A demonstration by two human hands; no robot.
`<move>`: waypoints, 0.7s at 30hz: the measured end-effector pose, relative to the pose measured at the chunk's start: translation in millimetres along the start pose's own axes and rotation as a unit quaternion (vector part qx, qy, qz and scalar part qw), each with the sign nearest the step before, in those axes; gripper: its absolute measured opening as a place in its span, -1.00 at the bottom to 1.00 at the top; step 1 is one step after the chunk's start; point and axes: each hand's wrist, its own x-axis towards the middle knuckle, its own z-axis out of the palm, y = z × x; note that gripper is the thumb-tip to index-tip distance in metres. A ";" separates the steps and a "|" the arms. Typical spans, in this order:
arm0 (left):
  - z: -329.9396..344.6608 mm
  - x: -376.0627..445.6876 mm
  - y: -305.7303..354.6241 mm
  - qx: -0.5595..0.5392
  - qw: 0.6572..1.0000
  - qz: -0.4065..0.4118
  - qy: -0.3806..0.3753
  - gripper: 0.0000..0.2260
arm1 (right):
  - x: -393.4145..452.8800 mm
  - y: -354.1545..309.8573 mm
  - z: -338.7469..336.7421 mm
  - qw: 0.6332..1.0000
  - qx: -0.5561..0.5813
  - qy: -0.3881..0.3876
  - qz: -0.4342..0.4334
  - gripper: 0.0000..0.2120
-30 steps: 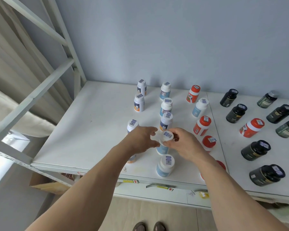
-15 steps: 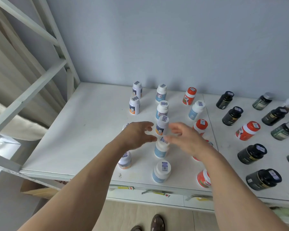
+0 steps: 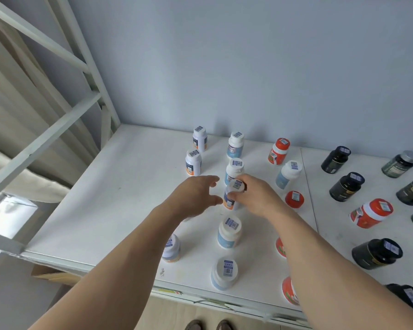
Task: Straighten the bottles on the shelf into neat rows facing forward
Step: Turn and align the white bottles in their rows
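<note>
A white bottle [image 3: 233, 195] in the middle row is pinched at its cap by the right hand [image 3: 255, 198], seemingly so its label can be turned forward, while the left hand [image 3: 196, 195] is held just beside it, fingers spread and empty.

Both forearms are bare, no sleeves or jewellery showing (dark shoes [image 3: 210, 325] peek in at the bottom edge)

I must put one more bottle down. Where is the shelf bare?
Bare: the shelf left of the white bottles, toward the frame. Crowded: the middle column by the right hand and the dark bottles.
</note>
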 end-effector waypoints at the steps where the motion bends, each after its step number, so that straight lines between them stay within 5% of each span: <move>1: -0.3 2.4 0.3 -0.008 1.000 0.000 -0.005 -0.42 | -0.2 -1.8 -4.9 1.000 0.011 0.002 -0.004 -0.65; 5: -5.2 8.6 6.7 -0.089 0.995 0.004 -0.036 -0.45 | -1.7 -13.6 -29.8 0.998 0.044 0.011 -0.035 -0.77; 10: -13.4 15.1 5.7 -0.180 0.978 0.021 -0.102 -0.76 | -2.3 -26.2 -47.0 0.995 0.079 0.019 -0.048 -0.79; 21: -14.7 26.6 -7.7 -0.246 0.955 0.029 -0.164 -0.52 | -4.3 -37.3 -47.2 0.989 0.147 0.022 -0.004 -0.88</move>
